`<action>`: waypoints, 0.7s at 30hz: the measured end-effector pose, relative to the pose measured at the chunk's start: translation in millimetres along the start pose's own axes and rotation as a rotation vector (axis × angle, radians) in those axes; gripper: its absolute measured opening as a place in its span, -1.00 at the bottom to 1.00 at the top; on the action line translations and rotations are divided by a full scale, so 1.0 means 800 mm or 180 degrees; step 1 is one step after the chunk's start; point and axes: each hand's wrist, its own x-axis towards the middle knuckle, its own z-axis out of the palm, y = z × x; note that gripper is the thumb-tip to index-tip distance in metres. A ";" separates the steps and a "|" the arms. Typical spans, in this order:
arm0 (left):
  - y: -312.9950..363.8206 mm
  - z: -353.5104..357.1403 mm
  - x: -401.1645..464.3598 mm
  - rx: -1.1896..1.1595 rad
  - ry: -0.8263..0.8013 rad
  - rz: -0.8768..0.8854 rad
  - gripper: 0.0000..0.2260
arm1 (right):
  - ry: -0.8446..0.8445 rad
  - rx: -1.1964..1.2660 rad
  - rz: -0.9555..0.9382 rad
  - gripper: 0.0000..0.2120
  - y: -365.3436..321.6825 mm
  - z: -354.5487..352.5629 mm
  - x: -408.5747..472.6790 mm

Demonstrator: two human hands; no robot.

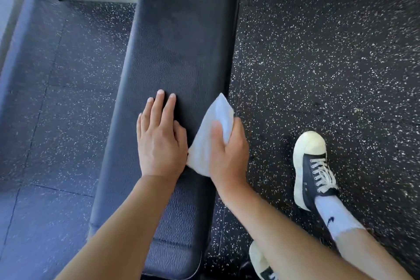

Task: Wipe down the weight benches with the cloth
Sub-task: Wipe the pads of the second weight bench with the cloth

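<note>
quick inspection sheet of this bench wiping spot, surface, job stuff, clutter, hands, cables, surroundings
surface: black padded weight bench, long pad running away from the camera, seam near the close end
job's things: white cloth lying on the bench's right edge
clutter: nothing seen
hands: left hand flat on the pad, fingers straight; right hand grips the cloth
cables: nothing seen
surroundings: speckled black rubber floor; person's black and white sneaker right of the bench; pale wall at the top
</note>
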 end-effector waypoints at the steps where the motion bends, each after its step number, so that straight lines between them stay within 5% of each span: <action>1: -0.001 0.000 -0.016 0.0013 0.0008 -0.0027 -0.45 | -0.0065 -0.0011 -0.0010 -0.73 0.007 -0.008 -0.030; 7: -0.017 -0.006 -0.130 0.0095 -0.0035 0.0034 -0.43 | -0.0624 0.0155 -0.0003 -0.77 0.026 -0.037 -0.059; 13: -0.018 -0.005 -0.134 0.0084 0.0089 0.0003 -0.43 | -0.0021 0.0195 0.0174 -0.79 -0.003 0.001 0.025; 21: -0.019 -0.008 -0.135 0.0062 -0.0034 -0.0046 -0.41 | -0.0686 -0.0269 -0.0363 -0.74 0.043 -0.059 -0.163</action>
